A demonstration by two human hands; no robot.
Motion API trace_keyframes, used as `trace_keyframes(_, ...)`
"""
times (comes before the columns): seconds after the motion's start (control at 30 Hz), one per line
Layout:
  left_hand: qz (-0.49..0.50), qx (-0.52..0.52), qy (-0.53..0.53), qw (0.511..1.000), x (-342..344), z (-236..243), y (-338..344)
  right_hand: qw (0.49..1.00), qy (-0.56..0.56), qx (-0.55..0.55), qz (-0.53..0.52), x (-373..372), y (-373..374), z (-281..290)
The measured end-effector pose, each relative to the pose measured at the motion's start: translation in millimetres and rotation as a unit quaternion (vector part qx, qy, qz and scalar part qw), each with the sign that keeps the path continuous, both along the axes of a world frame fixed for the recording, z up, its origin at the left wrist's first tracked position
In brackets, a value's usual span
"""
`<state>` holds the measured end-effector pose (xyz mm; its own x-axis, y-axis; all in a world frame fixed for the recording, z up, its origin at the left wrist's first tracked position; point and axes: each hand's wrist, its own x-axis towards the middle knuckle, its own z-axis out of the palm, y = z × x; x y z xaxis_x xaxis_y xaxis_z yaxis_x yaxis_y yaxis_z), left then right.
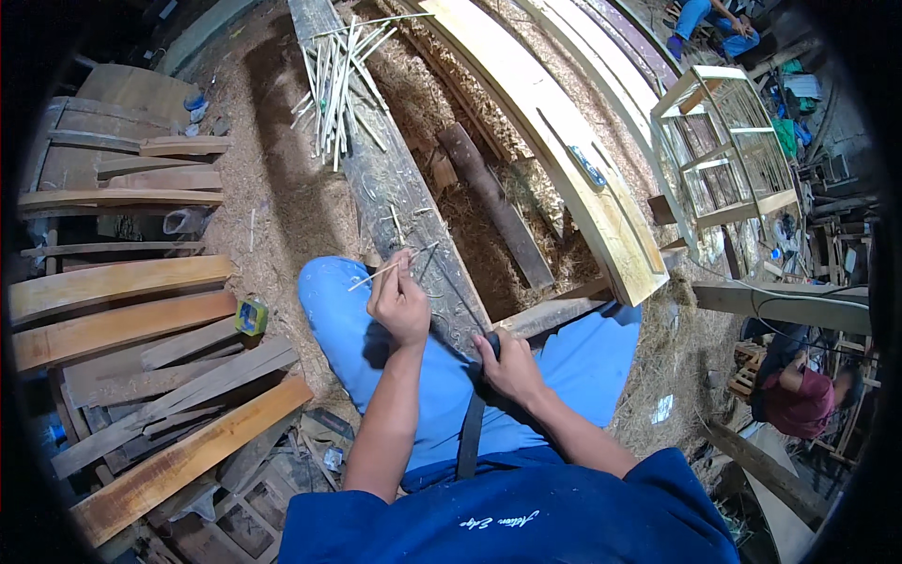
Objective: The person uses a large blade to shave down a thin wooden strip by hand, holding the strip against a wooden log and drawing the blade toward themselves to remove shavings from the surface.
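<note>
My left hand (pixel 399 299) pinches a thin pale wooden stick (pixel 374 276) between thumb and fingers, above the grey plank (pixel 390 174) that runs away from between my knees. In my right hand (pixel 514 367) is the black handle of a knife (pixel 462 293). Its long, thin, dark blade slants up and left, and its tip comes close to the left fingers; whether it touches the stick I cannot tell. A loose pile of similar thin sticks (pixel 340 94) lies across the far part of the plank. Small curled shavings (pixel 451 305) are scattered on the plank's near end.
Right of the plank lies a thick curved timber (pixel 564 174) with a small blue tool (pixel 588 167) on it. A slatted wooden frame (pixel 723 150) stands beyond. Stacked boards (pixel 122 287) and a yellow-green tape measure (pixel 251 317) are at left. Another person (pixel 799 399) is at far right.
</note>
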<state>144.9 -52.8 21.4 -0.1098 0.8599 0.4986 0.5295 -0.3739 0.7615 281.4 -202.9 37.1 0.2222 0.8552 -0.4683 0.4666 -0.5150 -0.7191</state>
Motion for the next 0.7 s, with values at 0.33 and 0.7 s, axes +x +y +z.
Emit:
trace_keyframes(0.33, 0.017, -0.010, 0.027, 0.999, -2, 4, -2, 0.998, 0.057, 0.022, 0.004, -4, 1, -9)
trace_keyframes(0.7, 0.026, -0.023, -0.010, 0.999, -4, -7, -1, 0.999, 0.035, -0.027, -0.014, -1, 6, -20)
